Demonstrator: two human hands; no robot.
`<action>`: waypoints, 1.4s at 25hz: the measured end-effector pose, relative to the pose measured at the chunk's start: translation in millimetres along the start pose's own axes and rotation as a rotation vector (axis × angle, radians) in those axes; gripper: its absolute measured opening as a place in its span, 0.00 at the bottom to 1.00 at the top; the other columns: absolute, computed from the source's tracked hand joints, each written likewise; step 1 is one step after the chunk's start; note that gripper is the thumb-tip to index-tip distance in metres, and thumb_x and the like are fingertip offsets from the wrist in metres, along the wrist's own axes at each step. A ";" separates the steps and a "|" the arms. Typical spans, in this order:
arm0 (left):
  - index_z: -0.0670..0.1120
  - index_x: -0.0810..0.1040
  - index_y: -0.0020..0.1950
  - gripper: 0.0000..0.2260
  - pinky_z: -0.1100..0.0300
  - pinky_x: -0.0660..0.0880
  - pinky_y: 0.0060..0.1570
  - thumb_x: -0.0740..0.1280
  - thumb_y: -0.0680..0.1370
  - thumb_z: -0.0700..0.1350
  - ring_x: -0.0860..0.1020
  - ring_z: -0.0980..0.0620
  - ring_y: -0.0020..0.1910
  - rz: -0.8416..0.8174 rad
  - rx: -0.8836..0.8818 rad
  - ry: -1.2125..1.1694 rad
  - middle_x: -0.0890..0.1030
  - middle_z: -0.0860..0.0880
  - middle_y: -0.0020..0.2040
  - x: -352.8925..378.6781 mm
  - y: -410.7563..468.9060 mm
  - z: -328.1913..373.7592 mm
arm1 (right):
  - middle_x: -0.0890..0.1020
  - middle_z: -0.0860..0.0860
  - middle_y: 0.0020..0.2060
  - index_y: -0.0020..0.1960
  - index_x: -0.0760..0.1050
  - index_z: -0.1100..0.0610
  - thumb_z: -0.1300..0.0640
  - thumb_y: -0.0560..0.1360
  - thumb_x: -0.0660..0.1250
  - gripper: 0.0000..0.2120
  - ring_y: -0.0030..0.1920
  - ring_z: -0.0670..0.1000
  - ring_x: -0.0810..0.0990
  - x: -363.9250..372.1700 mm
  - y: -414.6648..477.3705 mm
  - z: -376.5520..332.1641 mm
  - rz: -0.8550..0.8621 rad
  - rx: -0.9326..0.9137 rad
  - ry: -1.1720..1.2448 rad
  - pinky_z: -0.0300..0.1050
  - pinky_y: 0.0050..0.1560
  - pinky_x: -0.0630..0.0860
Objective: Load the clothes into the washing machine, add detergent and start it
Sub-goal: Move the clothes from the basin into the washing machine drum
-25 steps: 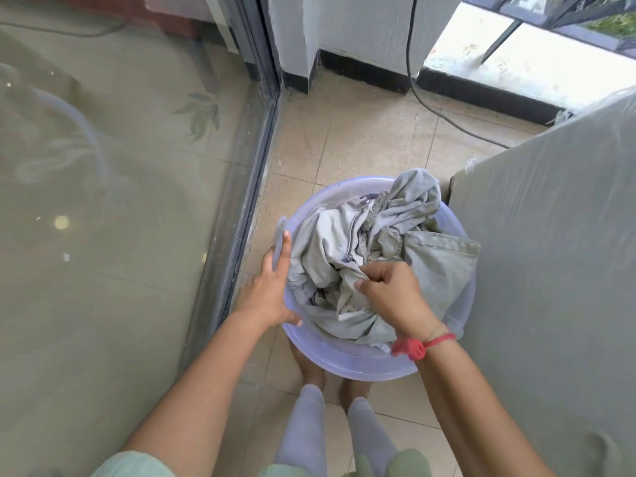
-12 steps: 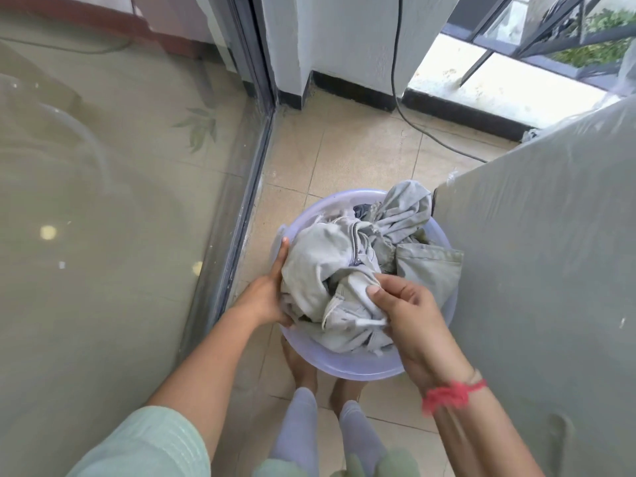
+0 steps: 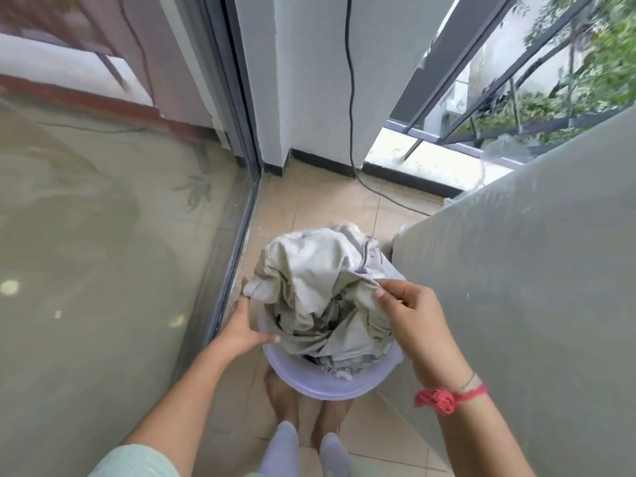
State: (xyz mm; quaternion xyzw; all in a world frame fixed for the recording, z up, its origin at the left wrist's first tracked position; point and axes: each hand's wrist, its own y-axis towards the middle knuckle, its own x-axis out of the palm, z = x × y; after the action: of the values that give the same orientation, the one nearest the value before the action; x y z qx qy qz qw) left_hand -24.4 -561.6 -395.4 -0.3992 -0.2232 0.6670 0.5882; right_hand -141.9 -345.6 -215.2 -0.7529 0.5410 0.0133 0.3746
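Basin: a pale lilac plastic basin (image 3: 330,387) is seen low in the middle of the head view, over a tiled floor (image 3: 327,208); whether it rests on the floor cannot be told.
Clothes: a heap of pale grey-beige clothes (image 3: 309,270) is piled in the basin, rising above its rim and draped over the far and left edges.
Left hand: the left hand (image 3: 241,330) is set on the basin's left rim, which is held between the thumb, laid inward over the rim, and the fingers (image 3: 245,287), stretched along the outside.
Right hand: the right hand (image 3: 413,321) is held above the basin's right side; its thumb and fingers (image 3: 389,287) are pinched together on a fold of the clothes.
Wristband: a red thread band (image 3: 444,399) is worn on the right wrist, nearer the camera than the basin.
Grey cover: a large block under a grey cover (image 3: 533,270) stands just right of the basin.
Glass door: a glass door (image 3: 103,270) is seen left of the basin.
Cable: a black cable (image 3: 351,98) is run down the wall beyond the basin and across the floor towards the grey cover.
Feet: bare feet (image 3: 282,397) are seen under the basin's near edge.
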 end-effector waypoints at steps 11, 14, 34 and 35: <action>0.60 0.46 0.76 0.52 0.51 0.54 0.72 0.73 0.59 0.61 0.46 0.53 0.76 0.003 0.372 0.014 0.45 0.53 0.78 -7.1 -123.5 114.1 | 0.71 0.52 0.30 0.39 0.76 0.65 0.58 0.75 0.62 0.11 0.34 0.47 0.69 -66.5 -112.9 -87.1 -0.067 -0.202 -0.219 0.46 0.39 0.67; 0.57 0.43 0.77 0.61 0.52 0.53 0.73 0.75 0.54 0.69 0.48 0.55 0.76 -0.053 0.530 0.136 0.47 0.55 0.77 -19.0 -156.5 154.2 | 0.73 0.55 0.34 0.42 0.74 0.70 0.53 0.73 0.61 0.18 0.37 0.51 0.70 -93.2 -131.2 -130.6 -0.129 -0.245 0.027 0.50 0.41 0.68; 0.46 0.73 0.49 0.05 0.51 0.70 0.36 0.58 0.80 0.40 0.74 0.44 0.36 0.652 1.352 0.072 0.77 0.49 0.37 -34.4 -360.9 500.3 | 0.83 0.49 0.40 0.43 0.81 0.52 0.65 0.71 0.64 0.11 0.43 0.52 0.82 -358.9 -250.7 -253.7 1.033 -0.816 -0.252 0.50 0.48 0.77; 0.46 0.73 0.48 0.05 0.50 0.71 0.36 0.58 0.79 0.40 0.74 0.43 0.37 0.637 1.360 0.086 0.77 0.49 0.37 -22.8 -362.8 502.3 | 0.84 0.49 0.41 0.44 0.81 0.52 0.65 0.71 0.63 0.11 0.44 0.54 0.82 -368.3 -246.6 -244.7 1.077 -0.835 -0.266 0.53 0.48 0.78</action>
State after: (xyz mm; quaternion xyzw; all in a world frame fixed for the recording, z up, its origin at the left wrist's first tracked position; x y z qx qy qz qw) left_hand -204.0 -421.5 181.3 -0.0187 0.3874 0.7795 0.4919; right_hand -185.4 -157.8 253.0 -0.4525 0.7385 0.4966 0.0579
